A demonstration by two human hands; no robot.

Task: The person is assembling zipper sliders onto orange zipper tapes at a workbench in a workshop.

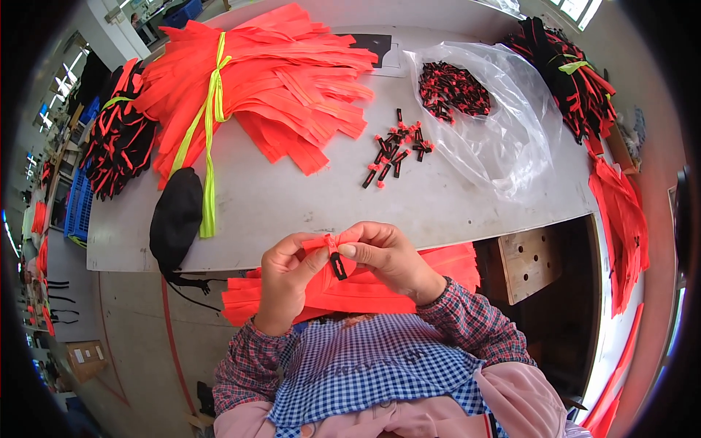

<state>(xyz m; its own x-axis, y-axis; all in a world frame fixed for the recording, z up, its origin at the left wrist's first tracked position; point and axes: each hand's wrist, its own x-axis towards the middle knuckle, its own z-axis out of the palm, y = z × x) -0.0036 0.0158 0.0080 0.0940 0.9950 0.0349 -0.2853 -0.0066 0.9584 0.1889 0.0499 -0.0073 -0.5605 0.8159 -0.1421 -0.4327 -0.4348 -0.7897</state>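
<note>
In front of my chest, my left hand (286,276) pinches a bright orange fabric strip (317,241) between thumb and fingers. My right hand (388,260) grips the same strip close by, its thumb almost touching the left one. A small black tab with a slot (338,267) hangs from the strip between my thumbs. How the tab is joined to it is hidden by my fingers. More orange strips (255,293) lie across my lap, below the table's front edge. Beyond my hands, a loose group of similar black tabs with orange ends (398,153) lies on the table.
The pale table (292,208) carries a large orange strip bundle (255,80) tied with yellow-green ribbon. Behind the loose tabs lies a clear plastic bag (504,146) with many tabs. A black pouch (177,219) hangs over the front edge. Black-and-orange bundles (120,139) flank the table.
</note>
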